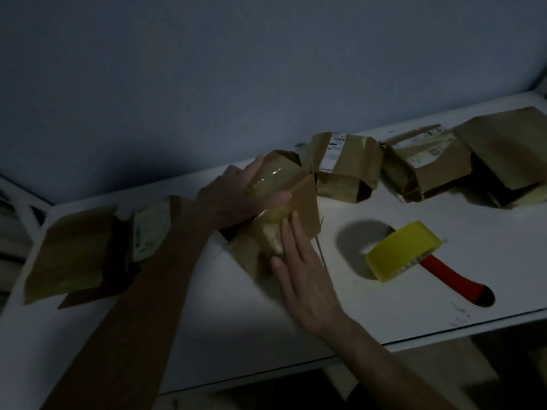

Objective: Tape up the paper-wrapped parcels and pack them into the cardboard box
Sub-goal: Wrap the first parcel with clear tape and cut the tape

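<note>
A brown paper-wrapped parcel (305,199) with glossy tape over its top lies in the middle of the white table (384,306). My left hand (233,193) grips its top, thumb curled over the taped edge. With straight fingers, my right hand (302,267) presses flat on the parcel's near side. A tape dispenser (405,253) with a yellow roll and red handle lies to the right, apart from both hands. Three more wrapped parcels (344,167) (426,164) (506,155) sit in a row at the back right. The scene is dim.
A flat brown parcel with a pale label (88,250) lies at the table's left end, under my left forearm. A blue-grey wall stands behind the table. The table's front edge runs close below my right wrist.
</note>
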